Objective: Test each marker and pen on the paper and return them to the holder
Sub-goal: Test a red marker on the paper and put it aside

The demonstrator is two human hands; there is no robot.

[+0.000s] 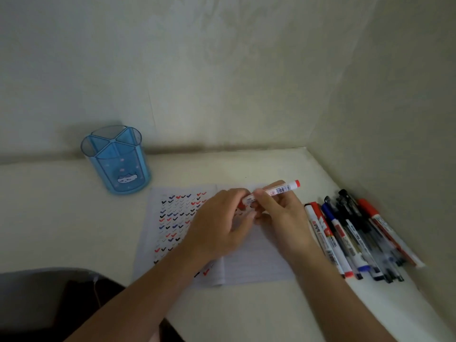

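A white marker with red ends (276, 191) is held over the paper (254, 262) by both hands. My right hand (281, 218) grips its barrel, and my left hand (222, 223) pinches the lower left end, where the cap sits. The paper's left half carries rows of black, red and blue check marks. The blue see-through holder (118, 160), with a cat picture and inner dividers, stands at the back left and holds nothing that I can see.
A pile of several markers and pens (357, 233) lies on the white table (61, 218) at the right, close to the side wall. Walls close off the back and right. A dark shape sits at the lower left edge.
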